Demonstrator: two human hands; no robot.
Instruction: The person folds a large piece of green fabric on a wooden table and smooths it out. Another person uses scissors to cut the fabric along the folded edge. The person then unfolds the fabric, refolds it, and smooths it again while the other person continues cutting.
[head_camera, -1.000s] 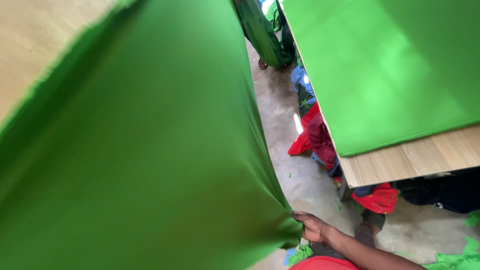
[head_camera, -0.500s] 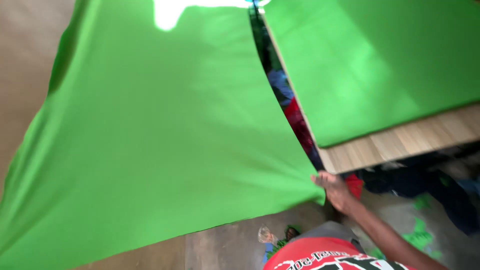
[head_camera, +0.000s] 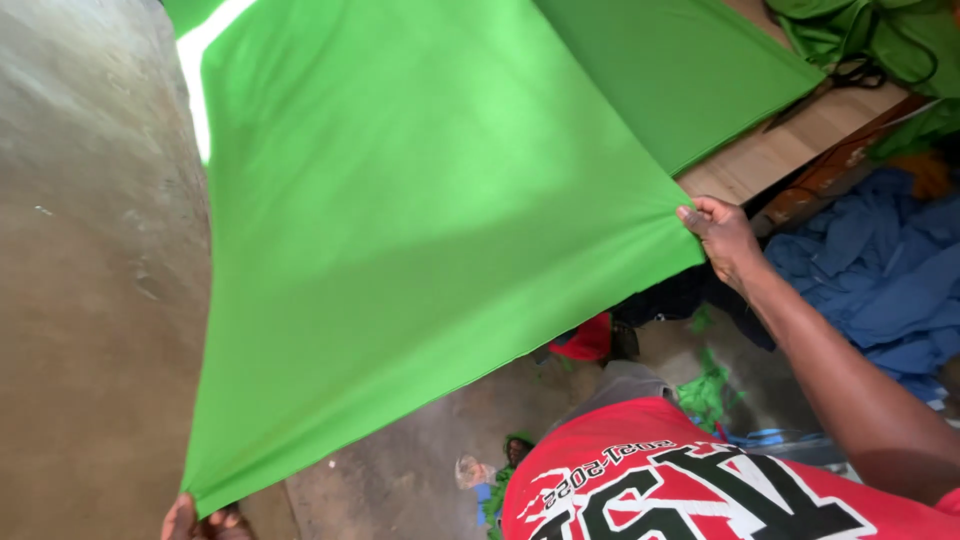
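A large sheet of bright green fabric (head_camera: 420, 220) is stretched out in the air in front of me. My right hand (head_camera: 722, 235) pinches its right corner, fingers closed on the cloth. My left hand (head_camera: 200, 522) shows only partly at the bottom edge of the view, gripping the fabric's lower left corner. The cloth hangs taut between both hands and hides much of the floor behind it.
A wooden table (head_camera: 775, 155) at the upper right carries more green fabric (head_camera: 690, 70) and black scissors (head_camera: 850, 75). Blue cloth (head_camera: 880, 270) is piled below it. Red and green scraps (head_camera: 705, 390) lie on the concrete floor (head_camera: 90, 300).
The fabric has swung up and to the right, spreading flatter. My right hand rose with its corner. My left hand has come into view at the bottom.
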